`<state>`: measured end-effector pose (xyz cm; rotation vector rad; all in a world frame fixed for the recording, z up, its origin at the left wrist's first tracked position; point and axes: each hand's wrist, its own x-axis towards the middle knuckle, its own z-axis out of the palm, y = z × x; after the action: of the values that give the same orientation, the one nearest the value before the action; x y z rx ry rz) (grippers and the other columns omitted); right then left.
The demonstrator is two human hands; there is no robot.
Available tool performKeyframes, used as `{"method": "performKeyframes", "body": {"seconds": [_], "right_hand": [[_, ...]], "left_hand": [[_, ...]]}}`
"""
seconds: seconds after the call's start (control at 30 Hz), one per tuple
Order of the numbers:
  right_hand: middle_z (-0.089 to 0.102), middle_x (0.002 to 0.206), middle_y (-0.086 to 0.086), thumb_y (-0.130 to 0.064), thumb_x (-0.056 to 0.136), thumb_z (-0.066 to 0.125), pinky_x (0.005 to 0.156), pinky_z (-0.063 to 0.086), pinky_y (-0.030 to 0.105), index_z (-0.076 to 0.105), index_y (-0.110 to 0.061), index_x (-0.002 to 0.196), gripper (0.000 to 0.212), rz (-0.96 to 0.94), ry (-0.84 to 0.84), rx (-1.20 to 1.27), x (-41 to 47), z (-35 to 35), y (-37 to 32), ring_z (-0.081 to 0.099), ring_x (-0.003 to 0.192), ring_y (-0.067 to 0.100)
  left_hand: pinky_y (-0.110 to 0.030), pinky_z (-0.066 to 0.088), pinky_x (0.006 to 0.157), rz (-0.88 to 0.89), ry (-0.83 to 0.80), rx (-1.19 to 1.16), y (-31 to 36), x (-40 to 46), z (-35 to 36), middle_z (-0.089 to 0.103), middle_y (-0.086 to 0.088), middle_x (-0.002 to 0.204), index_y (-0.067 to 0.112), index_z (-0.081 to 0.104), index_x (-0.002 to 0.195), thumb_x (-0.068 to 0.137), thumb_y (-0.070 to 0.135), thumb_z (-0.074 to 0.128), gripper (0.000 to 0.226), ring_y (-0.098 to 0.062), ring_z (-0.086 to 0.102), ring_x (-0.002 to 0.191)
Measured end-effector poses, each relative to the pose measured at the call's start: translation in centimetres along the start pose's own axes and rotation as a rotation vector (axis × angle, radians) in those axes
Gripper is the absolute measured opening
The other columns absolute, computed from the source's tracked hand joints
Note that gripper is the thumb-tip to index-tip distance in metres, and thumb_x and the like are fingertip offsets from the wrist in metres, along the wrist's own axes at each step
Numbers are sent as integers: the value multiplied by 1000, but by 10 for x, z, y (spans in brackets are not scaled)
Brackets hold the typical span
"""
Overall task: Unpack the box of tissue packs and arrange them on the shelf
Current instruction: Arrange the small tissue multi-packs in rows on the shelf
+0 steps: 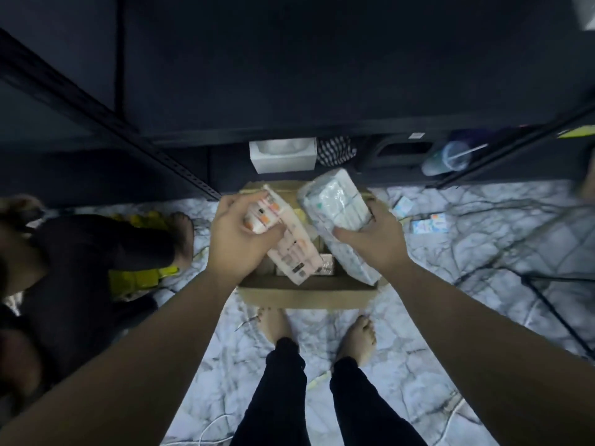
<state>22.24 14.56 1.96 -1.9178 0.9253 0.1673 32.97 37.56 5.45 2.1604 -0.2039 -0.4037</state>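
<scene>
An open cardboard box (306, 296) stands on the floor just in front of my bare feet. My left hand (240, 238) grips a pink and orange tissue pack (291, 249) above the box. My right hand (373, 235) grips a white and teal tissue pack (338, 209) wrapped in clear plastic, also over the box. More packs (326, 265) lie inside the box, mostly hidden. The dark shelf (322, 75) spreads across the top of the view, just beyond the box.
A white tissue box (283, 162), a striped cloth (336, 151) and a plastic cup (446, 160) sit under the shelf. Small packs (429, 225) lie on the marble floor at the right. Another person (80, 252) crouches at the left by a yellow bag (141, 280).
</scene>
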Motion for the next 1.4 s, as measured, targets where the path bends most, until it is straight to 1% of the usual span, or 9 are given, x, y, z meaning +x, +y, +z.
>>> {"method": "performKeyframes", "body": {"seconds": [0.13,0.33,0.47,0.6,0.8,0.93,1.03,1.13,1.4], "right_hand": [[73,101,-12,-30,70,94,78,59,26,67,-29,105,44,22,-24,182,-54,-61,-50,70,87,-2],[72,109,-12,-30,76,90,76,58,27,65,-24,115,46,-31,4,272,-124,-132,-96,71,96,6],[70,115,-12,-29,75,90,81,60,33,53,-26,121,60,-116,57,313,-150,-172,-126,70,99,5],[72,112,-10,-30,75,90,66,57,21,51,-27,116,56,-266,63,323,-162,-212,-169,73,94,2],[74,110,-11,-35,73,91,76,62,36,57,-33,111,52,-467,114,319,-168,-273,-240,74,93,4],[73,107,-15,-33,73,91,78,60,34,62,-34,106,44,-563,150,319,-169,-301,-287,72,93,3],[72,104,-16,-33,73,91,72,55,27,64,-33,107,43,-621,189,301,-167,-317,-324,71,89,-1],[72,101,-17,-35,74,91,64,53,20,67,-34,106,40,-662,237,256,-162,-328,-363,70,81,-5],[72,93,-17,-41,73,89,61,56,26,71,-38,104,36,-673,328,125,-132,-330,-446,72,73,-1]], "left_hand": [[-4,46,86,-2,-25,-17,73,-24,-38,52,2,121,27,70,127,75,19,90,57,9,58,101],[-14,54,81,44,47,-146,161,-62,-84,61,1,118,38,71,114,70,22,95,52,2,63,101],[-34,62,75,95,80,-263,218,-78,-105,73,-3,107,24,69,111,71,16,94,48,-17,74,95],[-32,63,73,207,100,-279,278,-80,-128,76,-4,103,16,70,111,72,13,94,46,-18,77,90],[-35,62,80,352,203,-316,354,-74,-174,77,0,100,17,72,107,74,18,93,39,-19,75,92],[-49,63,83,440,265,-337,390,-64,-205,77,-3,102,18,73,108,75,28,91,39,-24,76,94],[-44,64,75,470,308,-366,413,-49,-228,77,-4,99,18,72,109,83,25,86,30,-24,77,90],[-48,63,83,503,354,-382,428,-26,-250,78,0,99,24,72,106,85,31,83,25,-19,76,92],[-49,61,89,513,378,-497,435,61,-298,76,2,103,24,69,108,86,39,81,29,-17,75,97]]}}
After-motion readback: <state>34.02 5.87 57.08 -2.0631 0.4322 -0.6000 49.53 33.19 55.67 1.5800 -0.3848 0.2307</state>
